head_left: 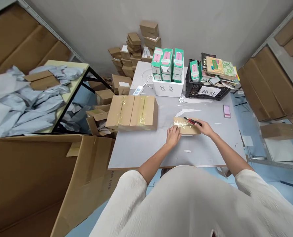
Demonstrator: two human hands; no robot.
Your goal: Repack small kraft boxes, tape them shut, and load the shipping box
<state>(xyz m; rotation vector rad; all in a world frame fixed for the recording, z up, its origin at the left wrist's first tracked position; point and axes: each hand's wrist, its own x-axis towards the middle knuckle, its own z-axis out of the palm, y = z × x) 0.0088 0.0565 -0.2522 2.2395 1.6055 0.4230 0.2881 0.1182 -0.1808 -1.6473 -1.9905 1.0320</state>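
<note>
Pale grey, the table [136,148] spans mid-frame. Right of centre lies a taped box [188,129]; the left hand [174,135] holds its left end, fingers close together, while the right hand's [205,127] fingers pinch a cutter [192,121] at its top. Cartons [126,112] sit left of centre, a white bin [168,91] upper centre, a black crate [193,93] upper right.

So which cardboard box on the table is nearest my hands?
The small taped box your left hand rests on, with the cutter in your right hand over it; the two bigger boxes sit farther left, untouched.
</note>
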